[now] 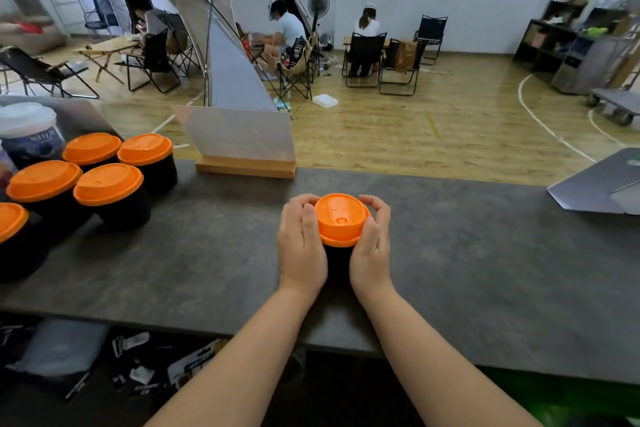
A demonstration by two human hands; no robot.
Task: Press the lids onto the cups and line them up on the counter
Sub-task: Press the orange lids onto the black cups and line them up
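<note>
A black cup with an orange lid stands on the grey counter near its middle. My left hand wraps the cup's left side, fingers curled over the lid's rim. My right hand grips the right side the same way, thumb on the lid's edge. Most of the cup is hidden between my hands. Several black cups with orange lids stand grouped at the counter's left.
A clear sign in a wooden base stands at the counter's far edge. A white-lidded printed cup sits far left. A grey laptop lies at the right. People sit on folding chairs beyond.
</note>
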